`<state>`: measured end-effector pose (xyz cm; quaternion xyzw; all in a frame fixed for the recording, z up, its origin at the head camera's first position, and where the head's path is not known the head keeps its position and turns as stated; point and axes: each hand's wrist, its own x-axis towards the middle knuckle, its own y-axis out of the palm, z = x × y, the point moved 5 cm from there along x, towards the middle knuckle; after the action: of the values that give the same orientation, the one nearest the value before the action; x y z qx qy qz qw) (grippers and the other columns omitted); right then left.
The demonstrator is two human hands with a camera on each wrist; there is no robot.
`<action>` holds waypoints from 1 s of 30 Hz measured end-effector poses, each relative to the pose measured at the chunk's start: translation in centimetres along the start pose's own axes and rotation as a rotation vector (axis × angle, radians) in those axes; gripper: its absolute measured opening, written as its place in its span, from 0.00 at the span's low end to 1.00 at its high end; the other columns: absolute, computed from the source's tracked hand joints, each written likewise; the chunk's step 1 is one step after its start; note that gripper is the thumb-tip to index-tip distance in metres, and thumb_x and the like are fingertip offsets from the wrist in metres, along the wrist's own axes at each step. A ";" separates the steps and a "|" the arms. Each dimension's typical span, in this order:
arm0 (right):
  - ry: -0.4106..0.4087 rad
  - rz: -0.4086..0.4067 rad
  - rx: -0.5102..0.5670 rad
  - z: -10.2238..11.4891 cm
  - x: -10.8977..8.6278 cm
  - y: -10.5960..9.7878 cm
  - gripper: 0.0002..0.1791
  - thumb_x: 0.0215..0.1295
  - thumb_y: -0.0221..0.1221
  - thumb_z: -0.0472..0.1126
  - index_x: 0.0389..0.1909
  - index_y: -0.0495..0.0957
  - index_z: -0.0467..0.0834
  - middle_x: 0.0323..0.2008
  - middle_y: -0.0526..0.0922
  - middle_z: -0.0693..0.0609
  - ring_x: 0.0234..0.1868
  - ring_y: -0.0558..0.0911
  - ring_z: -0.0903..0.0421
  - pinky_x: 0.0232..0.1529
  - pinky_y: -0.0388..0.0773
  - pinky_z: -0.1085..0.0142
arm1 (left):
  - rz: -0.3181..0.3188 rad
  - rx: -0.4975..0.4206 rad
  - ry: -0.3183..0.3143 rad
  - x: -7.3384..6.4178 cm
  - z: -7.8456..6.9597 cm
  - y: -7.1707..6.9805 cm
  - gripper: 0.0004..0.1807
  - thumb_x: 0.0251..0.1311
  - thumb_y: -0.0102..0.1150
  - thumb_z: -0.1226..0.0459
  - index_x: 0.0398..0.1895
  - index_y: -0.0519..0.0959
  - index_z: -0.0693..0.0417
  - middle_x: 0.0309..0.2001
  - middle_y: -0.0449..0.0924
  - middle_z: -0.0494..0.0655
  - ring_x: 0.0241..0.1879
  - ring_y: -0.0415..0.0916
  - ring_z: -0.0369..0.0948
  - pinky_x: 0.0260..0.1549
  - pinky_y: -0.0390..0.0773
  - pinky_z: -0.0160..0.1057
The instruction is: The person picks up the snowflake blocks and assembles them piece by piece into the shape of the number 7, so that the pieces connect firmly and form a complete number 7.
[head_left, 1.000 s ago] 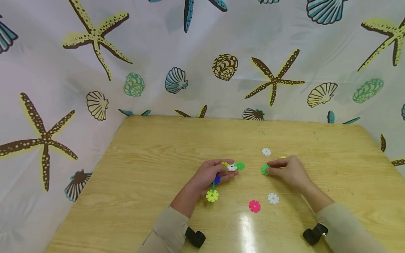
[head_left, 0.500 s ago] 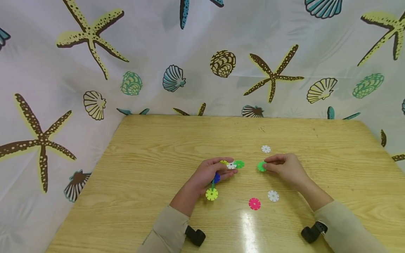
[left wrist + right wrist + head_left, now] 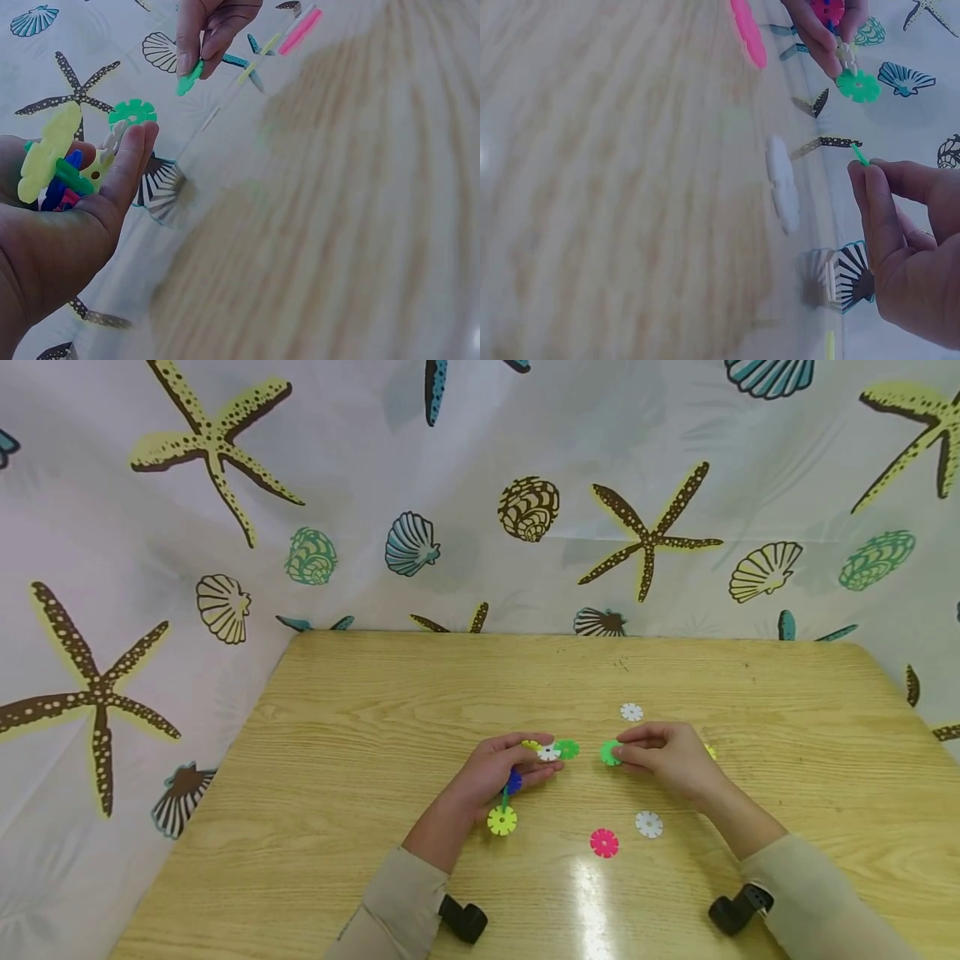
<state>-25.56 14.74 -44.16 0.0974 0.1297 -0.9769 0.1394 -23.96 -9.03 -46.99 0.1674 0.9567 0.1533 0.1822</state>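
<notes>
My left hand (image 3: 487,772) holds a chain of linked notched plastic discs above the table. A white disc (image 3: 548,752) and a green end disc (image 3: 568,749) stick out past its fingertips. On the near side, a blue disc (image 3: 513,782) and a yellow disc (image 3: 502,820) hang out by the wrist. Part of a pink disc (image 3: 827,10) in the same chain shows in the right wrist view. Between thumb and fingertips, my right hand (image 3: 678,764) pinches a single green disc (image 3: 609,752), seen edge-on in the right wrist view. A small gap separates it from the chain's green end.
On the wooden table (image 3: 375,710) lie a pink disc (image 3: 603,843) and a white disc (image 3: 648,824) in front. Farther back is another white disc (image 3: 632,712). A yellow disc (image 3: 710,752) is partly hidden behind my right hand. A shell-patterned cloth (image 3: 465,552) hangs behind.
My right hand has moved left with its green disc, narrowing the gap to the chain. The yellow disc behind that hand now shows at its right side. My left hand stays nearly still.
</notes>
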 end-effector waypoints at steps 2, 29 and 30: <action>0.002 0.006 0.007 0.1 0.0 0.1 0.22 0.66 0.64 0.35 0.55 0.75 0.25 0.43 0.85 0.46 0.40 0.86 0.63 0.49 0.86 0.67 | 0.001 -0.002 0.000 0.0 0.0 0.0 0.20 0.72 0.43 0.71 0.64 0.74 0.64 0.54 0.82 0.66 0.53 0.84 0.47 0.55 0.83 0.37; 0.012 0.080 0.072 1.3 0.2 2.4 0.20 0.67 0.62 0.33 0.56 0.76 0.25 0.39 0.86 0.52 0.39 0.87 0.62 0.50 0.86 0.64 | 0.041 0.003 0.012 -0.3 -0.2 0.5 0.23 0.71 0.43 0.73 0.67 0.71 0.67 0.57 0.76 0.65 0.58 0.80 0.50 0.56 0.82 0.36; 0.012 0.081 0.073 1.3 0.2 2.4 0.20 0.67 0.62 0.33 0.56 0.76 0.25 0.39 0.86 0.52 0.39 0.87 0.62 0.50 0.86 0.64 | 0.042 0.004 0.014 -0.3 -0.2 0.5 0.23 0.70 0.43 0.73 0.67 0.71 0.67 0.56 0.76 0.64 0.59 0.80 0.51 0.56 0.82 0.36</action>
<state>-25.20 12.10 -43.51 0.1134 0.0906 -0.9739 0.1743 -23.67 -8.70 -46.51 0.1865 0.9545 0.1563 0.1722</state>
